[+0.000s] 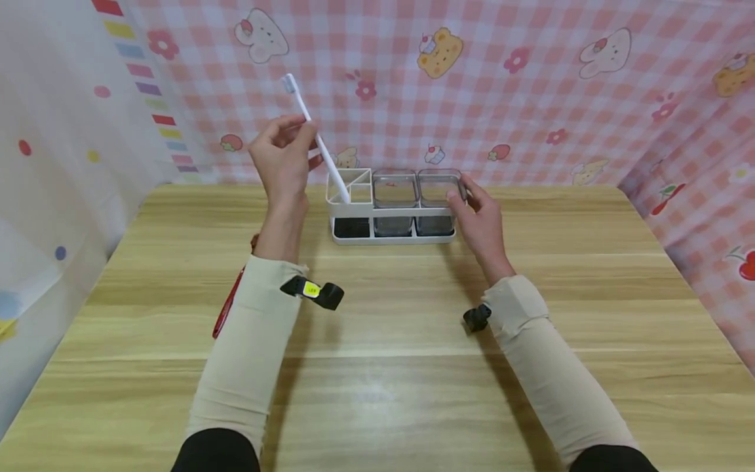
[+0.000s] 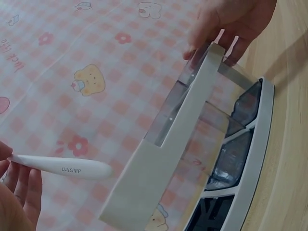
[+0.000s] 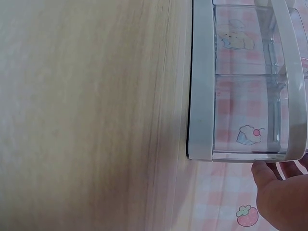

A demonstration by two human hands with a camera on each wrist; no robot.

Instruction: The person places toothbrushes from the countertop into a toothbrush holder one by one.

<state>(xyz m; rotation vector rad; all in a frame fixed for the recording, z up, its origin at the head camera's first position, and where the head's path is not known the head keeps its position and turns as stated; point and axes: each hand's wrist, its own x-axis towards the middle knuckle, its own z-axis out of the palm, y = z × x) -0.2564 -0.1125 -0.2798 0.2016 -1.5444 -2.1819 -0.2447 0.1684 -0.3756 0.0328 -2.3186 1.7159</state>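
Note:
My left hand (image 1: 283, 157) pinches a white toothbrush (image 1: 321, 145) between thumb and fingers, bristle head up and handle slanting down to the right. In the head view the handle's end overlaps the divided left compartment of a white toothbrush holder (image 1: 392, 240). The left wrist view shows the handle's rounded end close beside the holder's upper frame. Two clear cups (image 1: 395, 190) sit side by side in the holder, right of the divided section. My right hand (image 1: 480, 223) grips the holder's right end, thumb at the front by the right cup and fingers behind.
The holder stands on a wooden table (image 1: 377, 380) near its back edge. Behind it hangs a pink checked cloth (image 1: 377, 85) with cartoon prints. A thin red strip (image 1: 229, 305) shows beside the left sleeve. Black wrist cameras (image 1: 327, 295) jut from both sleeves.

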